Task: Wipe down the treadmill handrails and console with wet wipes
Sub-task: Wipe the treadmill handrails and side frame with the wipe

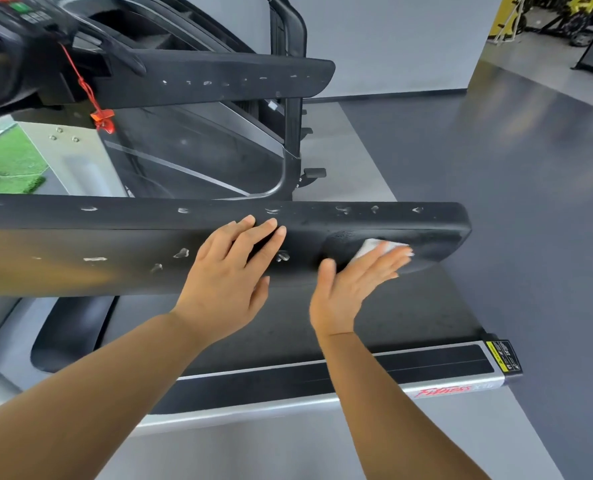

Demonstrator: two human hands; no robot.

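Right hand (353, 282) presses a white wet wipe (374, 249) flat against the side of the near handrail (115, 237) close to its rounded end, fingers straight, nothing clenched; left hand (232, 271) lies open beside it, fingers over the top edge, likely to steady the rail. Far handrail (218, 79) and console (14, 15) sit beyond, white chips marking both rails, wipe nowhere near them yet

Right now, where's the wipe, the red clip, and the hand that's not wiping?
wet wipe (374, 246), head view, its exposed white corner.
red clip (103, 120), head view, its plastic body.
left hand (226, 275), head view, back of the hand.
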